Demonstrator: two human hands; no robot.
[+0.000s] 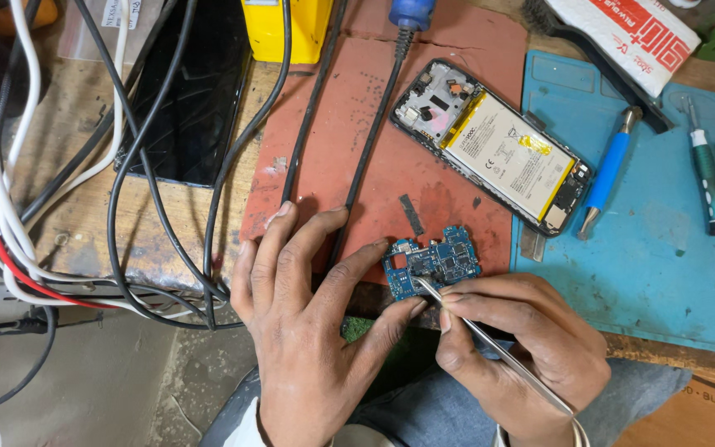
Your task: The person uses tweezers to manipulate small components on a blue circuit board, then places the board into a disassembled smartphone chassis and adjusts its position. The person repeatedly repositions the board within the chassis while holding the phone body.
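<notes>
Left hand (308, 331) pinching small blue circuit board (434, 266), right hand (515, 348) gripping metal tweezers (490, 343), tips on board

The left hand (308, 331) steadies a small blue circuit board (434, 263) on the red mat (349, 141), while the right hand (523, 348) touches metal tweezers (490, 348) to it.

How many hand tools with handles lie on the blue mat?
2. A blue-handled tool lies at the blue mat's left part, beside the opened phone. A green-handled screwdriver lies further right. Things at the right edge are cut off, so more may be hidden.
</notes>
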